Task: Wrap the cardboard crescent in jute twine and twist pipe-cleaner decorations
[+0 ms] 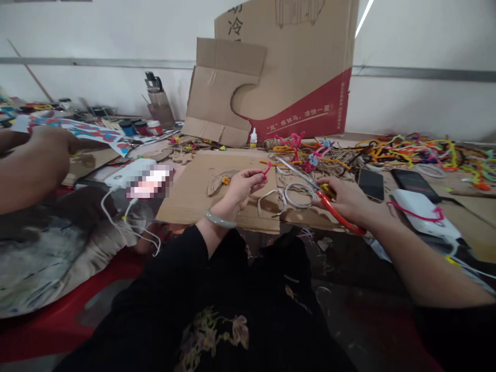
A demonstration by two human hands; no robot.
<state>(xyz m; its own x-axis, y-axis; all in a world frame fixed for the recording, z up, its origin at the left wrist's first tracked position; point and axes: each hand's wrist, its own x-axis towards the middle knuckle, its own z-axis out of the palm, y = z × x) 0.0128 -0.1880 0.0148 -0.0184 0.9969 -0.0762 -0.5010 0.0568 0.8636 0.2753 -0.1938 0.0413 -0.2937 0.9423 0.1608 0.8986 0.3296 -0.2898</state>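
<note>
Between the thumb and fingers of my left hand [244, 188] is a short pink pipe cleaner [267, 169], its end curling upward. My right hand [341, 199] grips a pair of scissors [300, 173] with red-orange handles, blades pointing up and left toward the pipe cleaner but apart from it. Something yellow also shows at my right fingers; I cannot tell what it is. Beneath my left hand lies a cardboard sheet [186, 191] with an arc of coiled twine [217, 182] and a small yellow piece on it. A pale cord ring [300, 195] sits between my hands.
Twine and colourful pipe cleaners [411, 152] are heaped behind and right. Phones [371, 185] and a white power bank [424, 211] lie at the right. Cut cardboard [302, 77] leans on the wall. Another person's arm [39, 160] reaches in at left, near a cabled white power bank [129, 172].
</note>
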